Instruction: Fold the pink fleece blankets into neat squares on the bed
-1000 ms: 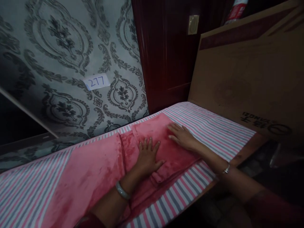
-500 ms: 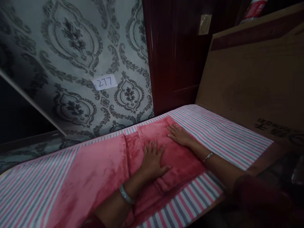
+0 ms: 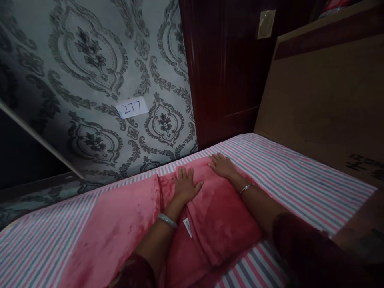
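A plush pinkish-red cloth (image 3: pixel 120 224), partly folded over in layers on its right side, lies on a striped sheet (image 3: pixel 288 168). My left hand (image 3: pixel 185 185) rests with fingers spread on the folded layers near their far edge, a wide bracelet on its wrist. Flat on the top layer's far right corner is my right hand (image 3: pixel 222 166), its fingers stretched out and a thin bracelet on the wrist. Between my forearms a small white label (image 3: pixel 187 227) shows on the cloth by a fold edge. Neither hand grips anything.
Patterned wallpaper (image 3: pixel 90 60) with a paper marked 277 (image 3: pixel 132 107) rises behind the sheet. A dark red wooden panel (image 3: pixel 222 80) with a wall plate (image 3: pixel 265 24) stands beside it. On the right leans a large cardboard sheet or box (image 3: pixel 324 92).
My left hand has slid away from me to the far side of the cloth, baring the white label. My right hand has shifted slightly toward the far edge. The view has moved a little.
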A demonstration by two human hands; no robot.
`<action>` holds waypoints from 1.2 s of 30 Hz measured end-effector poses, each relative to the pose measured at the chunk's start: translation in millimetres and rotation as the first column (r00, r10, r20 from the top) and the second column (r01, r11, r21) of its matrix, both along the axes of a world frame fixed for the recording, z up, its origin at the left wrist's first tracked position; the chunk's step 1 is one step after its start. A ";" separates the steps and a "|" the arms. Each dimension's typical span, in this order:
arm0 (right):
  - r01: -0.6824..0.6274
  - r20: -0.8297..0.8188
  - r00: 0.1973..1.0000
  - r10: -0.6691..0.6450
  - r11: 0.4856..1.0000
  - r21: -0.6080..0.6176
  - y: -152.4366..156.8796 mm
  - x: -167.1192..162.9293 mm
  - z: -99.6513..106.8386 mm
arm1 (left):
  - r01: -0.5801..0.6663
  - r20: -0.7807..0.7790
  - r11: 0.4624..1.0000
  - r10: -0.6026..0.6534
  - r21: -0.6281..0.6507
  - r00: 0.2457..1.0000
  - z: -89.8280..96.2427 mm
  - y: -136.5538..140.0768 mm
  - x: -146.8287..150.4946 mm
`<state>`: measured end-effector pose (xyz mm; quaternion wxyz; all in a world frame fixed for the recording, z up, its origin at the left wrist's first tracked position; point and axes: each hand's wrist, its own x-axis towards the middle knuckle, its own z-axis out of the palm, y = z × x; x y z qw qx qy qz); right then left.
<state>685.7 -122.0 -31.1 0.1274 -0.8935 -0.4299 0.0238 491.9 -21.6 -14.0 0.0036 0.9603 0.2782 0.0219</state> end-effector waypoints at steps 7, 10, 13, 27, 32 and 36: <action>-0.007 0.001 1.000 0.007 1.000 -0.020 -2.5 3.4 -7.9 | -0.008 0.012 0.998 0.009 -0.055 1.000 -8.6 1.0 -1.6; -0.003 0.010 1.000 0.003 1.000 -0.019 -0.9 5.6 -10.4 | -0.030 0.085 0.994 0.039 -0.101 0.996 -5.7 5.5 -2.3; -0.007 0.025 1.000 0.007 1.000 -0.014 -0.4 8.0 -14.1 | -0.060 0.190 0.994 0.076 -0.089 0.979 -3.5 13.5 -3.4; -0.005 0.012 1.000 0.005 1.000 -0.021 -3.4 4.8 -7.2 | -0.071 0.530 0.808 0.447 -0.585 0.721 -12.3 77.3 15.1; -0.005 0.005 1.000 0.005 1.000 -0.002 -3.7 4.0 -6.8 | -0.108 0.510 0.819 0.448 -0.564 0.734 -2.7 82.8 25.1; -0.007 -0.005 1.000 0.007 1.000 -0.008 -2.8 5.5 -8.0 | -0.213 0.443 0.852 0.444 -0.479 0.779 -1.7 73.7 25.8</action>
